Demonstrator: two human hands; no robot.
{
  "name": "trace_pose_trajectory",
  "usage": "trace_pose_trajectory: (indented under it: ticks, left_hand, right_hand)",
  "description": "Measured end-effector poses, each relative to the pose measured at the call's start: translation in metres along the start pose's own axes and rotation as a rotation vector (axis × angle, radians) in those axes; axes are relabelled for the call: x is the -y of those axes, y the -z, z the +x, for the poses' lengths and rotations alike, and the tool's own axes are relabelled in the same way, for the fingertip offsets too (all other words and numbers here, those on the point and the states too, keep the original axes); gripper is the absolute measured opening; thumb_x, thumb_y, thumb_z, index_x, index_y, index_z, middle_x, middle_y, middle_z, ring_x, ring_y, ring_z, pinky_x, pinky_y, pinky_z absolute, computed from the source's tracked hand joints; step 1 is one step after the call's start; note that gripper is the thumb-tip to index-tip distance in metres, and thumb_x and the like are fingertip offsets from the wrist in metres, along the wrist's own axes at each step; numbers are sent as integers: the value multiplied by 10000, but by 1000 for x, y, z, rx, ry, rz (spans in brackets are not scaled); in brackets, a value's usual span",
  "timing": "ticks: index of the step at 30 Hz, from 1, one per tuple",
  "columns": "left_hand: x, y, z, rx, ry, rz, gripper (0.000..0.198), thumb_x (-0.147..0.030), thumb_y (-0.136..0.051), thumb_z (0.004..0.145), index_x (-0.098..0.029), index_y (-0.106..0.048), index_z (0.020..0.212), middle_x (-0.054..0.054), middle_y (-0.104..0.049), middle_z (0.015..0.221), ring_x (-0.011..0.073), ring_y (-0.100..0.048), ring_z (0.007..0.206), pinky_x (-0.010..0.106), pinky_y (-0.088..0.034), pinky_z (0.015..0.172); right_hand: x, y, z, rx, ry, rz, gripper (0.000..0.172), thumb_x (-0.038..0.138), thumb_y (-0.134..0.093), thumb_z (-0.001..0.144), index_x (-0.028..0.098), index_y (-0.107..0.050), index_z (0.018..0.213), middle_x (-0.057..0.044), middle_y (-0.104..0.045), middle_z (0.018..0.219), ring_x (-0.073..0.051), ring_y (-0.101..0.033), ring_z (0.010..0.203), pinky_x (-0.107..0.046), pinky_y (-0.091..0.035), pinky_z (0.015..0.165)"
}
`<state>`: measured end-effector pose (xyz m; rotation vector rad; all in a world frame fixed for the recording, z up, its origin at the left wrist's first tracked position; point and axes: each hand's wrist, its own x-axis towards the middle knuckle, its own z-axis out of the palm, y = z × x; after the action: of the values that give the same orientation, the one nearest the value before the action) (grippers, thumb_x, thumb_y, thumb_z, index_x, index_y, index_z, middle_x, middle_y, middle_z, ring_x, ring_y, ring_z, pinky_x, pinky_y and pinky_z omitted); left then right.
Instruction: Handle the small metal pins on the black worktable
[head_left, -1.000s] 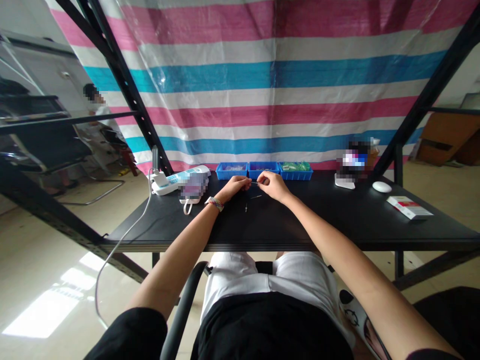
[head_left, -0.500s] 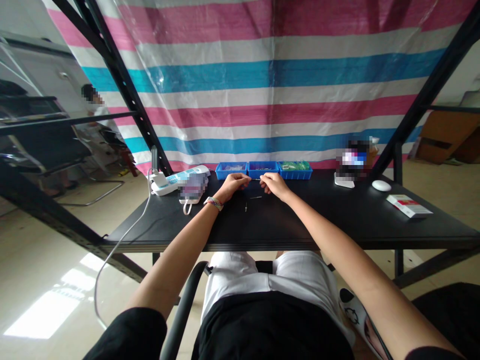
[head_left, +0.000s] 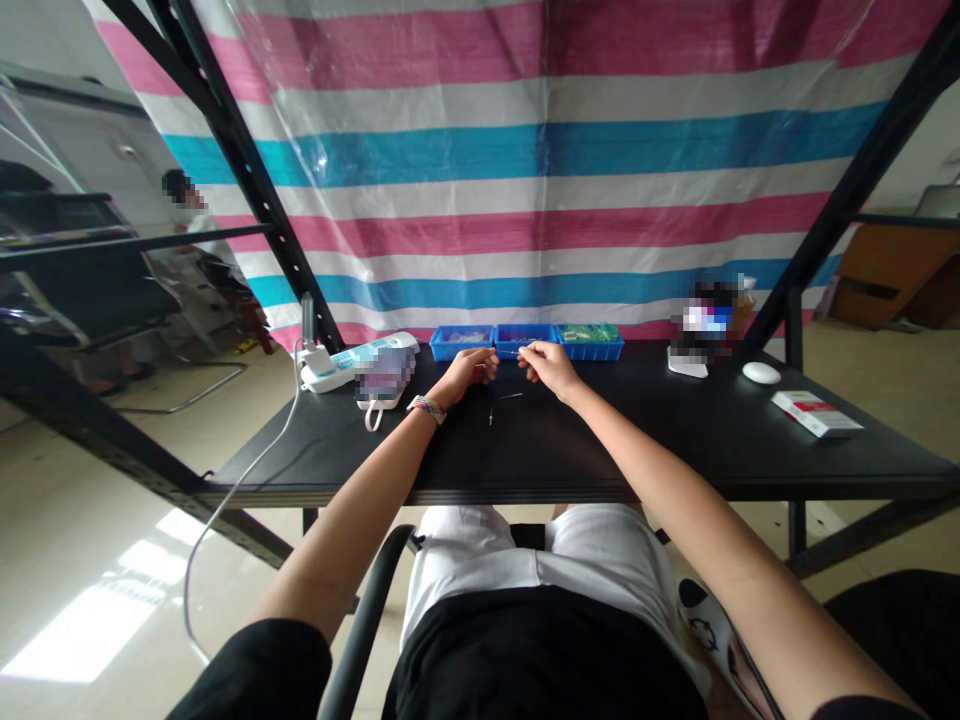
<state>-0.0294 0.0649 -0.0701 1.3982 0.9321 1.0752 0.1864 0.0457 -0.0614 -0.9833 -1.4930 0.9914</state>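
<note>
black table spans the view. three small bins in a row at its far edge, centre, against the striped tarp behind. left hand and right hand just before the bins, near each other. two small pins on the table just before the hands. power strip far left; mouse and flat box far right.

Thin metal pin — level, between fingertips
</note>
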Motion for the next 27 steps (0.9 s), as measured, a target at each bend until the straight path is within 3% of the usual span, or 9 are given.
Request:
trace_pose_trajectory:
  ticks: [6, 13, 27]
  left_hand:
    - [-2, -1, -1, 1, 28, -24, 460, -613, -739, 802, -161, -676, 747, 46, -621, 659, 155, -596, 612, 273, -436, 578]
    - [-5, -4, -4, 18, 11, 6, 377, -512, -801, 770, -153, -684, 764, 46, -636, 695, 149, -603, 623, 270, -442, 592]
    - [-9, -7, -10, -14, -29, 32, 363, -440, -897, 687, -167, -676, 776, 22, -640, 727, 128, -593, 655, 249, -441, 603]
  right_hand:
    - [-4, 0, 1, 15, 109, -67, 203, 369, -771, 822, 183, -690, 820, -18, -719, 806, -96, -587, 496, -213, -463, 450]
    - [-4, 0, 0, 20, 129, -85, 153, 319, -753, 796, 190, -694, 856, -13, -709, 817, -109, -604, 508, -221, -458, 443]
    - [4, -2, -5, 12, 46, -21, 140, 224, -778, 732, 189, -693, 838, 1, -696, 813, -98, -607, 509, -206, -471, 434]
